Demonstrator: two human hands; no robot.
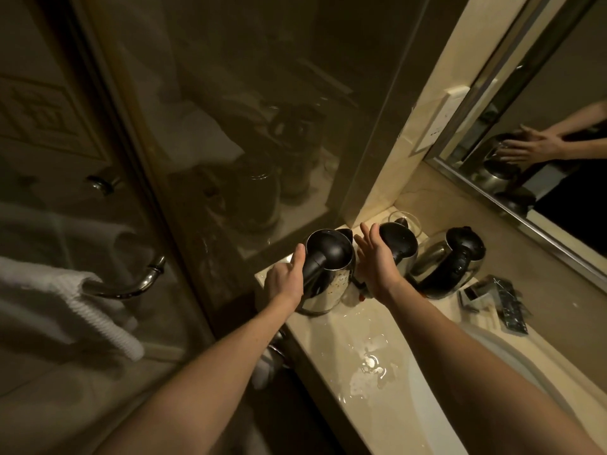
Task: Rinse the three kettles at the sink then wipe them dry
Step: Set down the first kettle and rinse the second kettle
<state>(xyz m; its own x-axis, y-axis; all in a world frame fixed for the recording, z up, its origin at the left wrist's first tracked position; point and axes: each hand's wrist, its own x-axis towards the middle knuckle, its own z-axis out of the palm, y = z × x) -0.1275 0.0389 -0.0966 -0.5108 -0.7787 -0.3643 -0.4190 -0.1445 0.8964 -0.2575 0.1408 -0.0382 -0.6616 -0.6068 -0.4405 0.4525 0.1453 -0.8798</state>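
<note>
Head view: three kettles stand in a row at the far-left end of the counter (394,405), by a glass partition (230,126). Left hand (284,284) is at the black handle of the left kettle (328,267), thumb up along it; fingers are behind the handle, so can't tell if they're closed round it. Right hand (377,261) is open, fingers together and extended, palm in the gap between the left kettle and the mid kettle (399,244), seemingly bracing one of them; contact unclear. Right kettle (450,264) sits apart, leaning, untouched. Judging by the water pooled on the counter and droplets on the left kettle's wall, rinsing looks underway or done w/ at least one; the basin (492,356) is just to the right. To do this step well: get a full wrap on the handle before lifting, keep the other hand on the body, since wet polished steel is slick, and carry it upright over the basin. Bodies are mirror-finish metal, rounded, tapering up; lids and handles matte black plastic. Counter is glossy pale stone, slippery where wet. A white ribbed towel (82,300) hangs on a chrome bar at left, handy for drying.
</note>
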